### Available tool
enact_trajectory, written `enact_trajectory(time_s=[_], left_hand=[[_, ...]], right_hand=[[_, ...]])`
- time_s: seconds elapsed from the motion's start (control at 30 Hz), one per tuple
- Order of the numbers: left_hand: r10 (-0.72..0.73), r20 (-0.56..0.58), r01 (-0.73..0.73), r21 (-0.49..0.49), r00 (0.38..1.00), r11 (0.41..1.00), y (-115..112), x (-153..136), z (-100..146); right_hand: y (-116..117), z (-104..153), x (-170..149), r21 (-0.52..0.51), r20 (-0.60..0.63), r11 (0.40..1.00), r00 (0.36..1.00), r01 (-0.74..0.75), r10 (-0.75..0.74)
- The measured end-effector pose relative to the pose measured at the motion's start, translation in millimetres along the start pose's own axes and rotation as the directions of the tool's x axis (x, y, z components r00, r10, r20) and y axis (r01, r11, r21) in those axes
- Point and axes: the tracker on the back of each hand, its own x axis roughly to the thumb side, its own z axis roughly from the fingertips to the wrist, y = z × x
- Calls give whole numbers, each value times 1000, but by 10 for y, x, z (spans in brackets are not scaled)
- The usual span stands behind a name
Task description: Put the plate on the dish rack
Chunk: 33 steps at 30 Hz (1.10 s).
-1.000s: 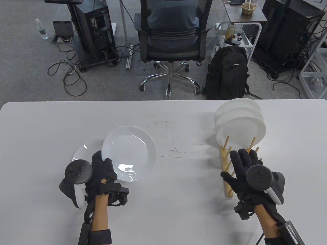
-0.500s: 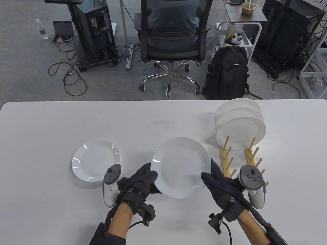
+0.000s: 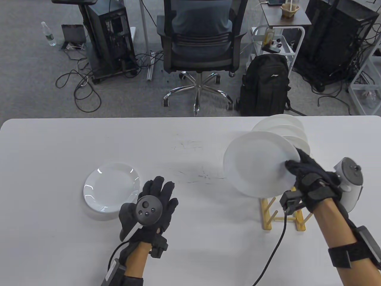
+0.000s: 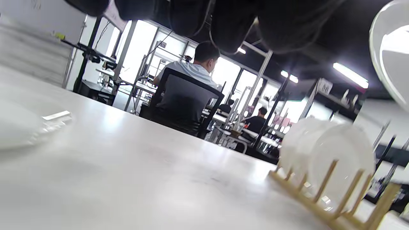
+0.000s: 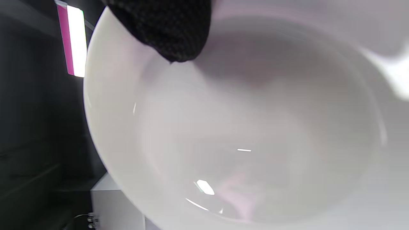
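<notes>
White plate (image 3: 259,164): gripped at its rim by right hand (image 3: 312,181), tilted above wooden dish rack (image 3: 269,213) near table's right edge. Left hand (image 3: 151,208): fingers spread, holding nothing, beside second plate (image 3: 111,186).

1. A small white logo mark is seen on the black backpack (image 3: 264,86), on the floor beyond the table's far edge at about 1 o'clock in the table view; no letters can be read in it.
2. In the left wrist view, a white sign (image 4: 325,85) is hung at about 2 o'clock; two blurred digits are printed on it, possibly "80", but this cannot be told for certain.
3. No other text, label or number can be read.
</notes>
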Motion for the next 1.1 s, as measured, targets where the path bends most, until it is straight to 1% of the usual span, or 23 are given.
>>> enact_trajectory(time_s=[0.03,0.07,0.1,0.13,0.17,0.23,0.33,0.4,0.43,0.5,0.53,0.6,0.73,0.8,0.9,1.0,1.1], left_hand=[[-50,6,50,-14,999,999,-12,-39,-15],[-79,17,79,-38,997,996,-26,-80,-31],[-84,15,85,-51,996,995,-37,-105,-37],[-88,4,88,-56,996,995,-50,-145,-46],[-82,0,82,-68,997,994,-59,-172,-53],[-66,-14,65,-78,998,995,-68,-207,-58],[-68,-20,66,-79,998,995,-68,-220,-61],[-70,-21,68,-82,997,994,-66,-218,-61],[-68,-22,66,-85,997,994,-68,-217,-63],[-71,-21,68,-91,997,994,-77,-214,-65],[-72,-22,70,-96,997,993,-82,-214,-66],[-70,-24,67,-98,997,993,-84,-218,-66],[-58,-33,54,-102,998,993,-82,-229,-66],[-50,-41,45,-106,998,993,-79,-236,-65],[-39,-51,33,-117,998,993,-85,-249,-70],[-44,-56,37,-117,997,992,-83,-252,-69],[-41,-62,33,-123,997,992,-85,-255,-68]], right_hand=[[-63,-65,125,-10,106,998,992,-69,70],[-115,-121,230,-18,186,986,968,-166,167],[-139,-143,290,-34,210,972,950,-231,233],[-163,-183,364,-80,212,938,914,-338,347],[-166,-219,397,-98,217,901,875,-422,433],[-152,-283,389,-82,193,841,819,-535,540],[-99,-355,294,-53,172,758,742,-650,648],[-37,-396,177,-22,169,712,699,-702,695],[3,-420,95,-10,173,679,668,-734,724],[59,-459,-2,-13,185,669,655,-743,732],[97,-489,-57,3,179,657,647,-754,742],[148,-526,-123,2,174,627,618,-779,767],[179,-582,-157,15,178,645,637,-764,750],[164,-595,-96,20,175,669,661,-743,730],[135,-593,24,1,172,696,686,-718,707],[108,-615,49,-6,149,692,684,-722,714],[77,-668,-82,19,98,663,661,-749,744]])
